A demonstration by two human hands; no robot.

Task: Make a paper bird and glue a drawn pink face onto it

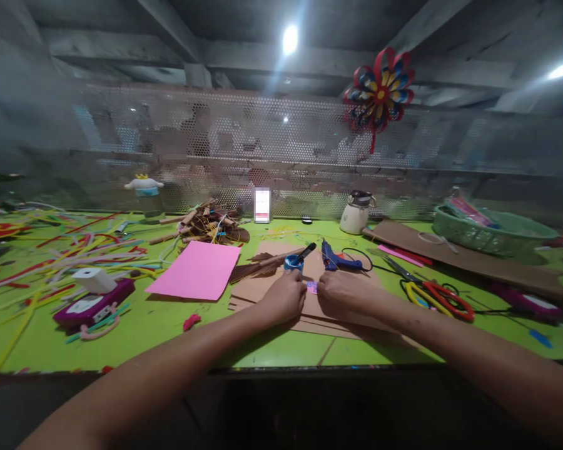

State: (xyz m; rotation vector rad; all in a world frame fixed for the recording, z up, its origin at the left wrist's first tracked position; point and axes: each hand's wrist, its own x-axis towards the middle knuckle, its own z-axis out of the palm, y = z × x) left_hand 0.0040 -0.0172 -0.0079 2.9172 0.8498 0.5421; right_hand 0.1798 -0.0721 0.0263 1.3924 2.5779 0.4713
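Both hands are closed over a stack of brown cardboard sheets point(253, 289). A small purple-pink piece with dark markings point(312, 287) lies between them, its two ends at my fingertips. My left hand point(284, 295) pinches its left end, and my right hand point(340, 289) pinches the right end. Just behind the left fingers stands a small blue round container point(293, 265) with a black pen-like stick point(307, 251) across it. A blue glue gun point(340, 259) lies behind my right hand.
Pink paper point(197, 270) and a purple box with a white adapter point(94, 282) lie left, near scattered pipe cleaners. Brown scraps point(216, 224) and a cream jug point(355, 214) stand behind. Scissors with red and yellow handles point(448, 300) and a green basket point(492, 234) are right.
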